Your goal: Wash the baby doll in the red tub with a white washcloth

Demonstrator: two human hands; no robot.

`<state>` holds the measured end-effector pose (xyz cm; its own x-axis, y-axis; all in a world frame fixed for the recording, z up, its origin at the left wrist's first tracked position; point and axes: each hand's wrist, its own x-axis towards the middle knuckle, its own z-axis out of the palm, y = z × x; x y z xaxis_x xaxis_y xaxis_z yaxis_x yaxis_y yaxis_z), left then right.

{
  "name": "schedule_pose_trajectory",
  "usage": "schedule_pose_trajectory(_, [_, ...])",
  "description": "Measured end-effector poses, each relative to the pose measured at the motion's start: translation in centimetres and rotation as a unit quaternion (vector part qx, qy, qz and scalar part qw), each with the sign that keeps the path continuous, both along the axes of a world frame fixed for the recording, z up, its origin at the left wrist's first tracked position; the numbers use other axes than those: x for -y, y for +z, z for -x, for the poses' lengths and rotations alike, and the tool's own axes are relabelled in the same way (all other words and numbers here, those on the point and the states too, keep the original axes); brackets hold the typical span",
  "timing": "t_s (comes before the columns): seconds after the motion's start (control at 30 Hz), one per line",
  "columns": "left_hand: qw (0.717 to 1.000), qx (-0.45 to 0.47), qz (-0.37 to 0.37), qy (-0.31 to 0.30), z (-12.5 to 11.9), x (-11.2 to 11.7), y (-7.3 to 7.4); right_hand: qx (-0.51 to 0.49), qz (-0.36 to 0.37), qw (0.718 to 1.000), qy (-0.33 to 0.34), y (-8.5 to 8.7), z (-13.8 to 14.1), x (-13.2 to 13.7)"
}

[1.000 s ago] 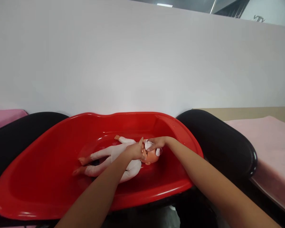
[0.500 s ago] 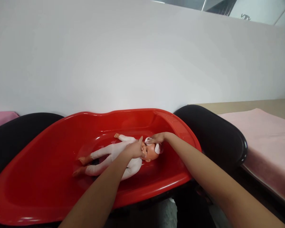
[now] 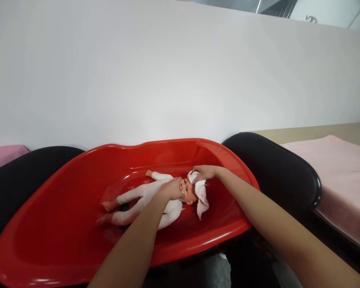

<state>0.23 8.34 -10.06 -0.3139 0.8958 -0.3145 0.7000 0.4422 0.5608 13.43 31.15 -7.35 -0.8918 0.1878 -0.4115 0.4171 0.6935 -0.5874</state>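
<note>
A baby doll [image 3: 144,196] in a white suit lies on its back inside a red plastic tub [image 3: 63,224], head to the right. My left hand [image 3: 171,189] is closed around the doll's chin and neck. My right hand [image 3: 205,173] pinches a small white cloth [image 3: 200,194] at the top of the doll's head; the cloth drapes down over the head toward the tub floor. The doll's face shows between my two hands.
Black rounded pads [image 3: 276,172] flank the tub on both sides. A pink mat [image 3: 339,160] lies on a table at the right, and another pink patch [image 3: 3,154] shows at the far left. A white wall [image 3: 168,72] stands right behind the tub.
My right hand has lifted the cloth off the doll's forehead toward the crown, and the cloth now hangs unfolded down past the head. My left hand stays at the chin.
</note>
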Motion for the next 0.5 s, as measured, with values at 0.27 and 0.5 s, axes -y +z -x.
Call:
schedule_pose_trajectory(0.27, [0.998,-0.026,-0.057,0.009,0.3,0.3,-0.7,-0.020,0.076,0.995,0.060,0.3,0.1,0.8])
schedule_pose_trajectory(0.5, [0.998,-0.034,-0.036,0.027,0.2,0.1,-1.0,-0.020,-0.072,0.993,0.087,-0.8,0.8,1.9])
